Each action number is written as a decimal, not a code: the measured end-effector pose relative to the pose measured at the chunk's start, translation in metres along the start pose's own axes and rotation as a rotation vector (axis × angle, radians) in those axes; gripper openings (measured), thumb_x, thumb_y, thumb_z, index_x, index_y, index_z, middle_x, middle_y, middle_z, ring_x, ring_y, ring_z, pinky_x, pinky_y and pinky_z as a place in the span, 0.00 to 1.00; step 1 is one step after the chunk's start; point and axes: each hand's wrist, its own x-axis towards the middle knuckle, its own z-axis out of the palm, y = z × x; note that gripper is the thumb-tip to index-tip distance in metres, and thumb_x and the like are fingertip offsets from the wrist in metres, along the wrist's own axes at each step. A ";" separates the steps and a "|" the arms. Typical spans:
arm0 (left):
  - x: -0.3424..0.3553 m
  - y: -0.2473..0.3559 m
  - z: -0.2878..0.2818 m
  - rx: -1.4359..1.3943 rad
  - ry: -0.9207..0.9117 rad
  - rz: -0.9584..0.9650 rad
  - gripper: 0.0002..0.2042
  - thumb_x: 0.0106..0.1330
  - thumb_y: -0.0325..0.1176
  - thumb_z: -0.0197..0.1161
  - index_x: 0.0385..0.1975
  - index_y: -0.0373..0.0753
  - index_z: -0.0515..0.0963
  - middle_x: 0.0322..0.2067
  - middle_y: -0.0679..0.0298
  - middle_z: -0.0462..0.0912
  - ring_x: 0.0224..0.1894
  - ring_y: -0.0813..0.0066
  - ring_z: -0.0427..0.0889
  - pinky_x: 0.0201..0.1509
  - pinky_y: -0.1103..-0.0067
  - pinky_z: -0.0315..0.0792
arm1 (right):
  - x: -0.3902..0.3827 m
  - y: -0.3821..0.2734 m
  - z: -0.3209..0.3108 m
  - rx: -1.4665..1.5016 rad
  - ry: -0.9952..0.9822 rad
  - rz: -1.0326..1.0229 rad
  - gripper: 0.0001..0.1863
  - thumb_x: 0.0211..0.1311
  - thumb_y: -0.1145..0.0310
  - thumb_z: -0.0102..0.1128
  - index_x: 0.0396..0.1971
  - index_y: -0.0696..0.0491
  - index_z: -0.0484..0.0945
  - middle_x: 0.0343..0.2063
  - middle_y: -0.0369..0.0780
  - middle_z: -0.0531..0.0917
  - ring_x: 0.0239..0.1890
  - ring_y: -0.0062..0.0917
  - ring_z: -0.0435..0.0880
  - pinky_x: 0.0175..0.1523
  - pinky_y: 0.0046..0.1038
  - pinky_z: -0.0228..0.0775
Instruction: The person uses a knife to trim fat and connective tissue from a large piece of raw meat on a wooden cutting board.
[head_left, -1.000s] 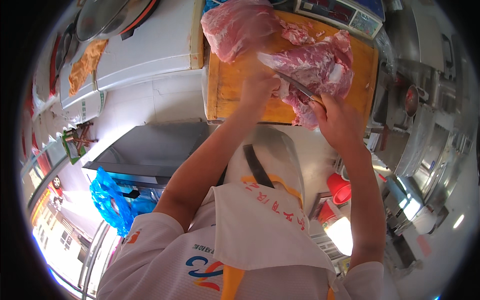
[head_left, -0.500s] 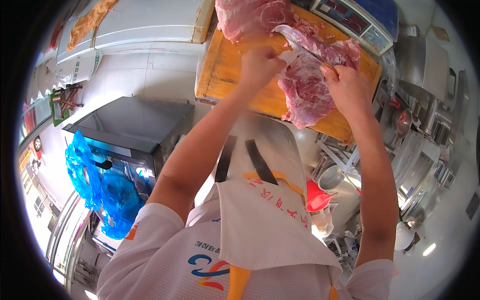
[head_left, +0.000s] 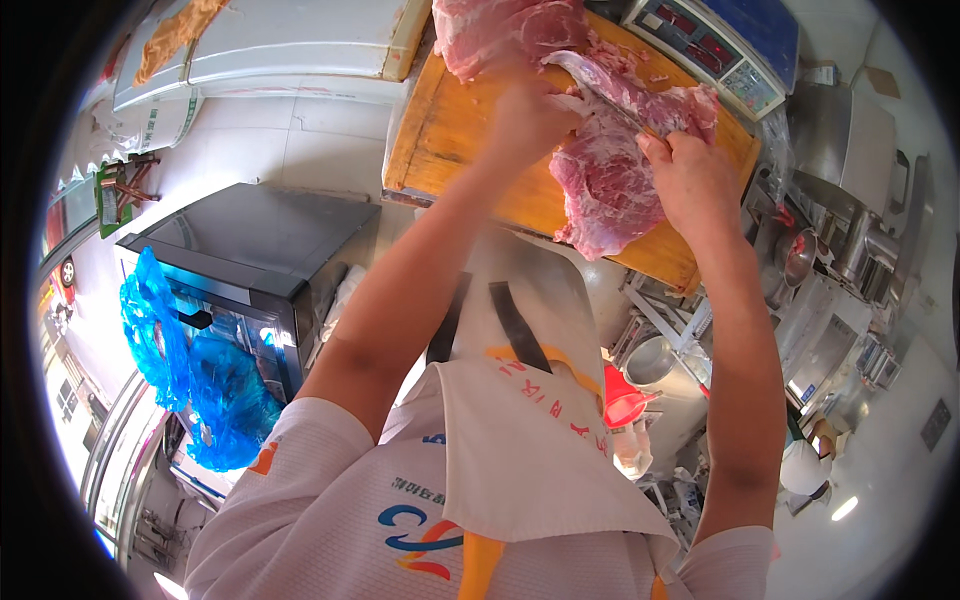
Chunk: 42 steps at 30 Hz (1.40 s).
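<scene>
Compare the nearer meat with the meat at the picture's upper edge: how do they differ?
The nearer meat lies spread and ragged; the upper meat is a rounded lump. The nearer meat has the knife at it; the upper meat shows none. Both are pink with pale patches, on the wooden board.

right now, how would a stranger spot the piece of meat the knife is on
Find the orange cutting board at the top. The flattened pink meat lies on it between the left hand and right hand. Unlike the rounded chunk farther left, it lies spread out under the knife.
</scene>
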 end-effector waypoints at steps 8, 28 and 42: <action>-0.013 0.013 0.004 -0.322 0.099 -0.168 0.13 0.61 0.33 0.63 0.35 0.29 0.86 0.25 0.57 0.87 0.30 0.70 0.90 0.38 0.71 0.85 | -0.030 -0.009 0.013 0.092 -0.079 -0.036 0.23 0.81 0.51 0.52 0.41 0.59 0.83 0.35 0.56 0.87 0.42 0.57 0.86 0.48 0.54 0.76; -0.023 0.015 -0.008 -0.109 0.111 -0.162 0.12 0.62 0.35 0.61 0.31 0.34 0.88 0.24 0.65 0.85 0.27 0.80 0.79 0.34 0.77 0.74 | -0.043 -0.037 0.014 0.081 -0.140 -0.110 0.23 0.83 0.57 0.47 0.38 0.64 0.80 0.32 0.62 0.86 0.40 0.61 0.87 0.47 0.58 0.77; -0.029 -0.005 -0.036 -0.054 -0.063 -0.177 0.09 0.60 0.34 0.61 0.27 0.38 0.85 0.29 0.56 0.87 0.31 0.58 0.86 0.38 0.67 0.79 | -0.061 -0.059 0.053 0.433 -0.081 -0.014 0.24 0.83 0.59 0.48 0.37 0.68 0.78 0.32 0.65 0.84 0.41 0.66 0.83 0.47 0.58 0.74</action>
